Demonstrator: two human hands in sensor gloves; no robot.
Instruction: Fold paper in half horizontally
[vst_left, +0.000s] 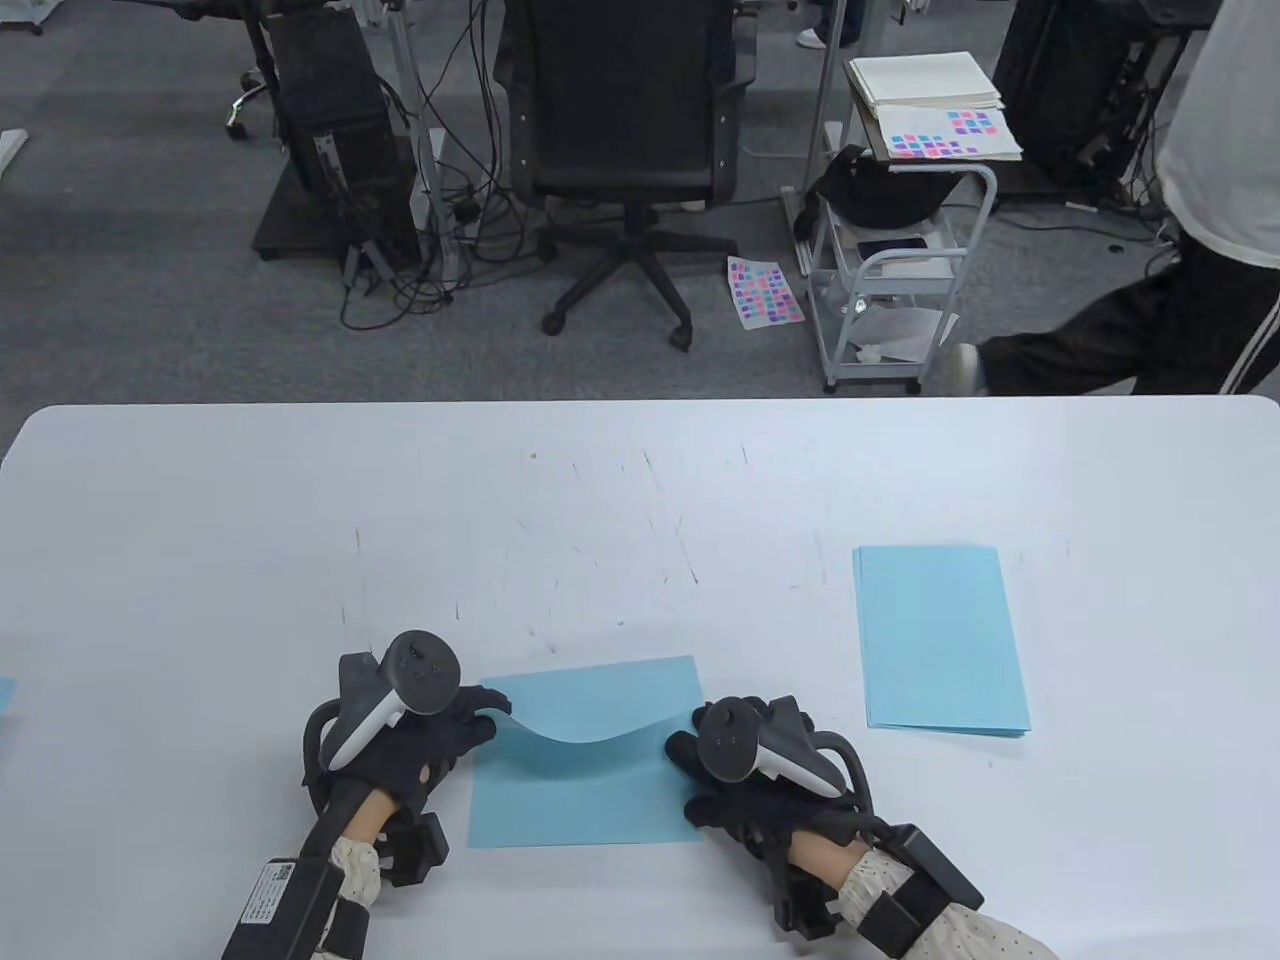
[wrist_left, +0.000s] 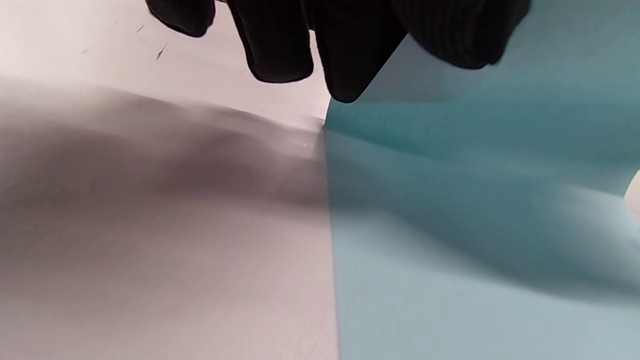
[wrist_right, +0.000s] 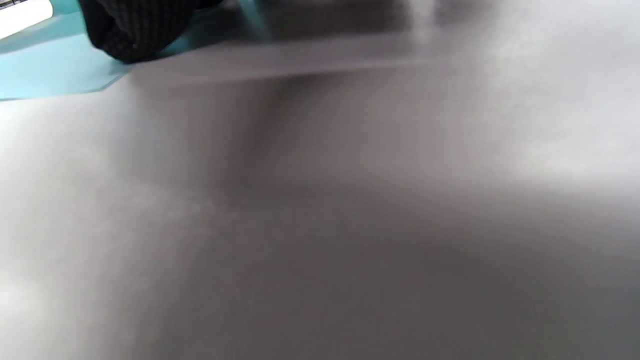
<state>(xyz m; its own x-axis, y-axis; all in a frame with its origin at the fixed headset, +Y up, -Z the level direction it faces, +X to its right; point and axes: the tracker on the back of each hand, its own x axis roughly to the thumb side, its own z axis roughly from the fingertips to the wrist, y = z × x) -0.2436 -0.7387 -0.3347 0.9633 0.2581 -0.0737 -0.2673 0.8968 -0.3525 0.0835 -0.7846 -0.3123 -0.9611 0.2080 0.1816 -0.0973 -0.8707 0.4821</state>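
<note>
Near the table's (vst_left: 200, 520) front edge, the left hand (vst_left: 400, 740) and right hand (vst_left: 750, 775) each pinched a corner of the blue paper (vst_left: 590, 790) (its raised flap sagging between them).

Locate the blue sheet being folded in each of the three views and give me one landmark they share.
Table view: the blue sheet lies bottom centre between the left hand and right hand, its far half lifted.
Left wrist view: it fills the right half, under the gloved fingers.
Right wrist view: only a corner, top left.
Shared landmark: the white table.
</note>
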